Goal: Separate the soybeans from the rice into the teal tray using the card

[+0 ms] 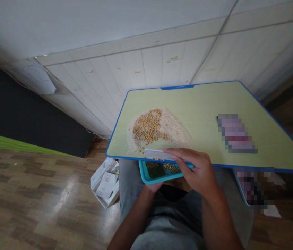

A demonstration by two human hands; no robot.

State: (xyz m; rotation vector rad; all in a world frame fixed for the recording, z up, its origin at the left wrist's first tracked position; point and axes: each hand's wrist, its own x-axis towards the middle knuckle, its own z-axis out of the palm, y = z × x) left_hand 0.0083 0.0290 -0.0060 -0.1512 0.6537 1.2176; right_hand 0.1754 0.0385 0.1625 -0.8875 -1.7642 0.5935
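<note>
My right hand (197,168) grips a flat whitish strip (156,154), perhaps a ruler, between thumb and fingers. The strip lies along the near edge of the table, with a few soybeans beside it. Below that edge my left hand (154,186) supports a teal tray (153,181) from underneath; its fingers are mostly hidden. Inside the tray are dark green beans (155,170) and pale yellowish beans (171,168). On the tabletop, a heap of soybeans (147,127) lies over and beside a spread of rice-like white grains (176,128).
The light green folding table (200,100) has a blue rim and stands against the panelled wall. A blurred-out phone-like object (236,133) lies at its right. An open white box (106,184) with papers sits on the floor at left. Another blurred object (251,189) is lower right.
</note>
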